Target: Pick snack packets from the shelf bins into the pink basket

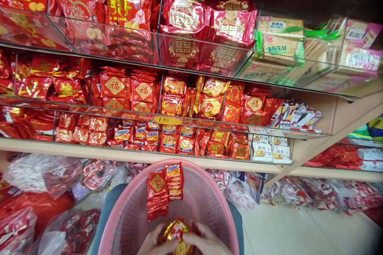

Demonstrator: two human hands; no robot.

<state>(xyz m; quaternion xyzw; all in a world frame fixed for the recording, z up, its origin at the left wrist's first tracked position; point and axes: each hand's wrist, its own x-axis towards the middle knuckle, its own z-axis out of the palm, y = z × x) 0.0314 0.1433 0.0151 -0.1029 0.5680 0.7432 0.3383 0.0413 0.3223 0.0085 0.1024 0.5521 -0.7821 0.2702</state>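
Down at the basket [131,215] near rim, both hands grasp one gold-red packet [176,233], left hand [155,243] and right hand [206,241] equally close. Two packet stacks [164,189] stand against the far wall. A shelf tag [167,120] reads "10"; red packs [115,86] show "福".

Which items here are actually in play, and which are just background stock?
In play: left hand and right hand together holding a gold-red packet; pink basket; two stacks of red packets inside it.

Background: shelf bins of red snack packets, cracker packs, yellow price tag, clear bags on the floor.
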